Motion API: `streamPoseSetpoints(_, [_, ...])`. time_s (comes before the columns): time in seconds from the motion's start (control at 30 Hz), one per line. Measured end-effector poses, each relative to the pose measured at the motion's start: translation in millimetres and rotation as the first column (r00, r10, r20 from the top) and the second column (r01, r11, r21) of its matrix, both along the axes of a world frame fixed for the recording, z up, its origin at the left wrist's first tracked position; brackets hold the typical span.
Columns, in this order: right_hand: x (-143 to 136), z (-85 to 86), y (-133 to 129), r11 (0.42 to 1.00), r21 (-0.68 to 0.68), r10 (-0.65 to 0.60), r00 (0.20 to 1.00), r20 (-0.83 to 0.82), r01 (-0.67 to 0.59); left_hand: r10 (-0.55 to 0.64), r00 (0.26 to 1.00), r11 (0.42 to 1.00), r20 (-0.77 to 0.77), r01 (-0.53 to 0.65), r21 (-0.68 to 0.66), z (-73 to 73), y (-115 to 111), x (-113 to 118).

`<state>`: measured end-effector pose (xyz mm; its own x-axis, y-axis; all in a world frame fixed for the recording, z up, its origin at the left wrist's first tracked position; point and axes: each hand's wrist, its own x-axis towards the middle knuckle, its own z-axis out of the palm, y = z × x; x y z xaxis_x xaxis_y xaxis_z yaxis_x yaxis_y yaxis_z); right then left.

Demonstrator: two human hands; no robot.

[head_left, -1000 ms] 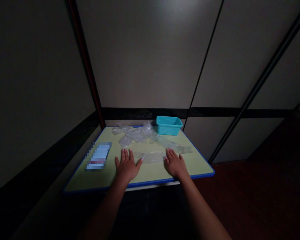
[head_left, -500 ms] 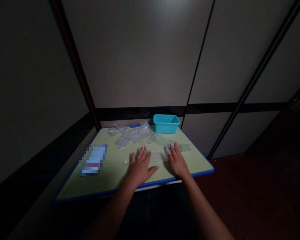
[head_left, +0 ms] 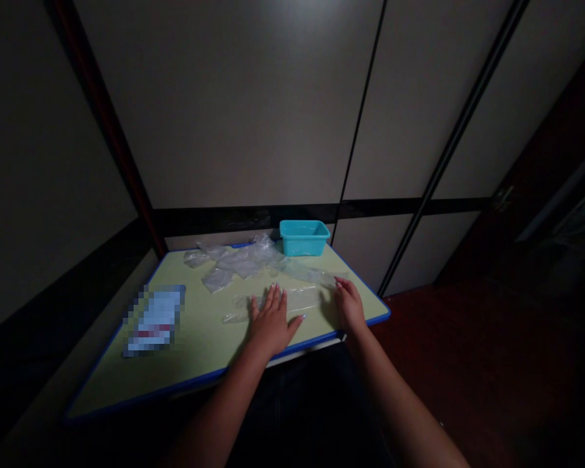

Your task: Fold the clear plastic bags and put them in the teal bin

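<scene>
My left hand (head_left: 272, 325) lies flat, fingers spread, on a clear plastic bag (head_left: 302, 298) that is laid out along the front of the table. My right hand (head_left: 350, 304) is just past the bag's right end, a little raised. Its fingers are curled together; whether anything is between them is hidden. Its fingertips overlap the right end of a second clear plastic strip or bag (head_left: 302, 270). Further back, several crumpled clear plastic bags (head_left: 241, 260) lie in a loose heap.
A turquoise plastic basket (head_left: 305, 246) stands at the back right of the pale green table (head_left: 199, 351), which has a blue edge. On the left lies a blurred-out blue-white flat item (head_left: 156, 318). Cabinet panels (head_left: 253, 143) rise directly behind the table.
My right hand has lifted off the flat bag and moved right, its fingers curling. My left hand stays flat on the bag. The view has turned slightly to the right.
</scene>
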<state>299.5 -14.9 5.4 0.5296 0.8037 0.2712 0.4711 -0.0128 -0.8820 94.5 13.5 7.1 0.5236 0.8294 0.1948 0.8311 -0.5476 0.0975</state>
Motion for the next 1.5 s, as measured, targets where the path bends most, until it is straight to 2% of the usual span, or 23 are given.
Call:
streamPoseSetpoints(0.1, [6.1,6.0,-12.9,0.998,0.059,0.013,0.963,-0.270,0.003,-0.002,1.000,1.000,-0.005,0.002,-0.024,1.0,0.0,1.0])
streamPoseSetpoints(0.17, [10.1,10.7,-27.6,0.997,0.067,0.059,0.894,-0.445,-0.032,-0.001,1.000,0.999,-0.012,0.001,-0.047,1.6,0.4,1.5])
streamPoseSetpoints(0.23, [12.9,15.6,-43.4,0.989,0.072,0.141,0.675,-0.725,-0.129,-0.001,1.000,0.998,-0.016,0.000,-0.060,1.9,1.2,1.7])
streamPoseSetpoints(0.3, [13.7,20.6,-56.8,0.977,0.087,0.173,0.475,-0.863,-0.196,-0.001,1.000,0.998,-0.016,0.000,-0.067,2.4,1.7,1.9])
streamPoseSetpoints(0.37, [12.0,25.4,-65.6,0.969,0.107,0.185,0.370,-0.910,-0.221,0.002,1.000,0.997,-0.015,-0.003,-0.079,3.5,1.6,1.9])
streamPoseSetpoints(0.47, [4.8,30.0,-70.7,0.961,0.140,0.205,0.275,-0.940,-0.237,0.002,1.000,0.994,-0.013,-0.003,-0.107,6.3,0.6,2.0])
streamPoseSetpoints(0.57, [-4.7,30.0,-70.3,0.957,0.135,0.198,0.239,-0.950,-0.256,0.004,1.000,0.993,-0.005,-0.005,-0.118,7.7,0.2,2.2])
streamPoseSetpoints(0.8, [-20.5,28.6,-63.7,0.976,0.109,0.156,0.253,-0.955,-0.191,0.004,1.000,0.995,0.002,-0.004,-0.105,2.1,3.2,2.4])
streamPoseSetpoints(1.07, [-27.2,23.9,-53.3,0.971,0.091,0.181,0.437,-0.881,-0.220,0.002,1.000,0.995,-0.005,-0.002,-0.104,2.9,2.9,2.4])
streamPoseSetpoints(1.13, [-28.0,22.3,-50.7,0.970,0.094,0.189,0.448,-0.874,-0.225,0.003,1.000,0.994,-0.009,-0.004,-0.109,3.4,2.6,2.5])
streamPoseSetpoints(1.2, [-29.0,21.4,-48.0,0.969,0.133,0.204,0.373,-0.905,-0.209,0.001,1.000,0.995,-0.011,-0.002,-0.101,3.2,2.4,2.5])
streamPoseSetpoints(1.3, [-31.2,21.8,-44.1,0.969,0.204,0.227,0.175,-0.958,-0.141,-0.005,1.000,0.997,-0.010,0.004,-0.083,2.3,2.1,2.4])
streamPoseSetpoints(1.33, [-31.9,22.2,-43.0,0.969,0.216,0.231,0.135,-0.964,-0.119,-0.005,1.000,0.997,-0.011,0.004,-0.080,2.1,2.1,2.3])
streamPoseSetpoints(1.4, [-33.0,22.9,-41.6,0.968,0.233,0.243,0.120,-0.962,-0.094,-0.001,1.000,0.997,-0.013,0.000,-0.079,1.8,2.1,2.2])
streamPoseSetpoints(1.5, [-33.8,22.9,-41.1,0.962,0.254,0.268,0.172,-0.948,-0.102,0.002,1.000,0.997,-0.014,-0.003,-0.082,1.3,2.5,2.4])
